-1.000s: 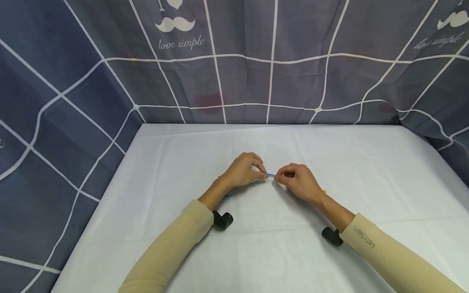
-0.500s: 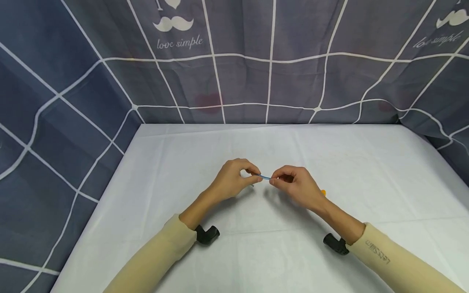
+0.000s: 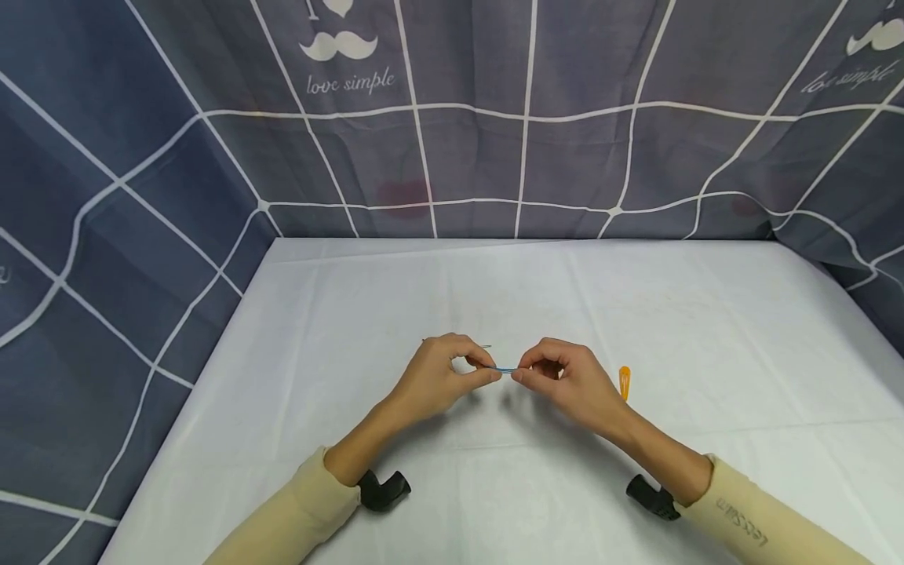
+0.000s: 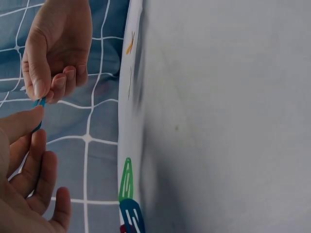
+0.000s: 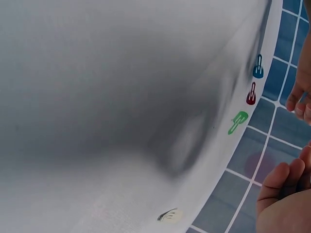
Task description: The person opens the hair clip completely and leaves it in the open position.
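A slim blue clip [image 3: 504, 369] is held above the white table between both hands. The left hand [image 3: 439, 378] pinches one end between thumb and forefinger; the right hand [image 3: 570, 384] pinches the other. In the left wrist view the blue clip [image 4: 38, 127] shows between the left hand [image 4: 30, 170] and the right hand [image 4: 59, 53]. Most of it is hidden by the fingertips. In the right wrist view only parts of the right hand [image 5: 286, 194] and left hand [image 5: 302, 82] appear at the right edge.
An orange clip [image 3: 625, 381] lies beside the right wrist. In the right wrist view, a blue clip [image 5: 258, 67], a red clip [image 5: 251, 93], a green clip [image 5: 238, 122] and a pale clip [image 5: 170, 215] lie on the white cloth. A checked curtain [image 3: 466, 157] stands behind the table.
Both hands have moved nearer the person, the left also leftward, with the blue clip still between them. More of the orange clip shows beside the right wrist.
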`<state>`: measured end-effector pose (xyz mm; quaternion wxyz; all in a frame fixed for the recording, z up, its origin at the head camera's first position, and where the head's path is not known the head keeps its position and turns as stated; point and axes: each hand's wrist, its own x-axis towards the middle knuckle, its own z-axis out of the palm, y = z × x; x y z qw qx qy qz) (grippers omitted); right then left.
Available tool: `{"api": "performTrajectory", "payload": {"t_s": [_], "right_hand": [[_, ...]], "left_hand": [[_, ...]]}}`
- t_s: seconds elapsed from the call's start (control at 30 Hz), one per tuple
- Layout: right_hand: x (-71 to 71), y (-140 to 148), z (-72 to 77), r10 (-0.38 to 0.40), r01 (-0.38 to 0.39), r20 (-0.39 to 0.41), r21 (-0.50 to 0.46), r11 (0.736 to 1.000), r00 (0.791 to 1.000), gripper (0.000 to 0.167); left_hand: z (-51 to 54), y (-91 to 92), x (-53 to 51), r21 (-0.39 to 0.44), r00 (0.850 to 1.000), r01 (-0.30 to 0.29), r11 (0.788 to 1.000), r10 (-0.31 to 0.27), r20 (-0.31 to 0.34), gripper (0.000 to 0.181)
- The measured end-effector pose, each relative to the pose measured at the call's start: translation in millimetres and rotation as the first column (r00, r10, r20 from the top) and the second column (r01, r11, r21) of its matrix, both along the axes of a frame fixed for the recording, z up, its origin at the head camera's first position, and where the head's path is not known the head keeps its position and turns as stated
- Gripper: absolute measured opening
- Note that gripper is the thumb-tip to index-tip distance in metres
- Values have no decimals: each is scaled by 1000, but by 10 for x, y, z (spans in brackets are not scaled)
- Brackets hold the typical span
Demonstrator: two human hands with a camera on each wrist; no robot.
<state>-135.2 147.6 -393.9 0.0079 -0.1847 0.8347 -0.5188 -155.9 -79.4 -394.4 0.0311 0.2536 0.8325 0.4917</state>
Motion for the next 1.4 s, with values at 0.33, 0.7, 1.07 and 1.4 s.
{"api": "performTrajectory", "payload": {"t_s": [0.33, 0.7, 1.07, 1.4], "right_hand": [[61, -32, -88, 7, -7, -171, -1, 1000, 985, 15], [72, -75, -149, 14, -14, -329, 3, 1000, 944, 17], [81, -116, -173, -3, 13, -481, 18, 1000, 877, 23], [82, -155, -194, -35, 54, -598, 14, 998, 801, 23]], "left_hand": [[-48, 5, 95, -42, 981, -19, 999, 10, -194, 6], [-79, 9, 136, -58, 952, -82, 995, 61, -299, 5], [-95, 26, 159, -33, 913, -110, 993, 88, -399, 8], [-105, 45, 159, -65, 881, -126, 990, 82, -465, 9]]}}
